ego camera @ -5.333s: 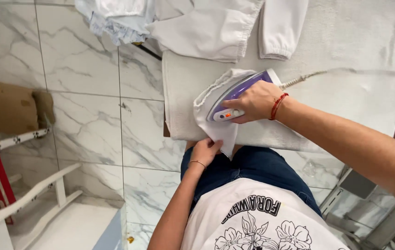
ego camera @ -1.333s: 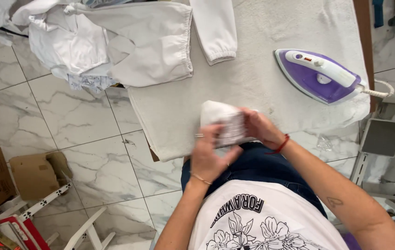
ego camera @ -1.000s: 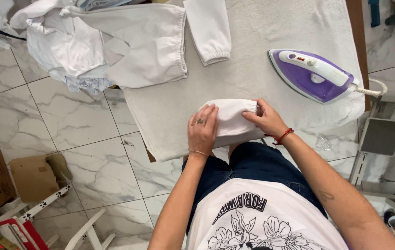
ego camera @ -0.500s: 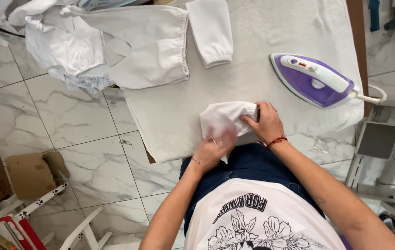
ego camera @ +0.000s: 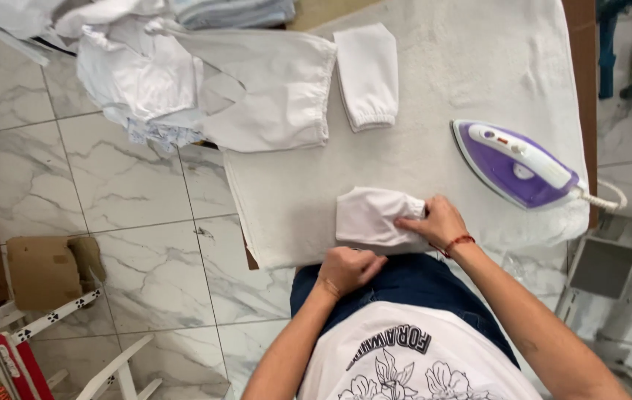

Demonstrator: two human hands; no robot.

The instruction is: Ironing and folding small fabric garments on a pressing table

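A small folded white cloth [ego camera: 370, 215] lies near the front edge of the white-covered ironing board [ego camera: 434, 96]. My right hand [ego camera: 438, 221] presses on the cloth's right end, fingers pinching its gathered edge. At the board's front edge my left hand [ego camera: 347, 268] is curled just below the cloth, gripping its near edge. A purple and white iron [ego camera: 516, 164] lies flat on the board to the right of my right hand, cord trailing off the right side.
A folded white piece [ego camera: 366, 74] and a larger white garment [ego camera: 268, 89] lie at the board's far side, with a heap of white clothes [ego camera: 138, 70] hanging off the left. Cardboard boxes [ego camera: 42, 270] and a white chair [ego camera: 116, 370] stand on the marble floor at left.
The iron went from my right hand onto the board at right. Both hands folded and flattened the small white cloth; my left hand has slid down to its near edge.
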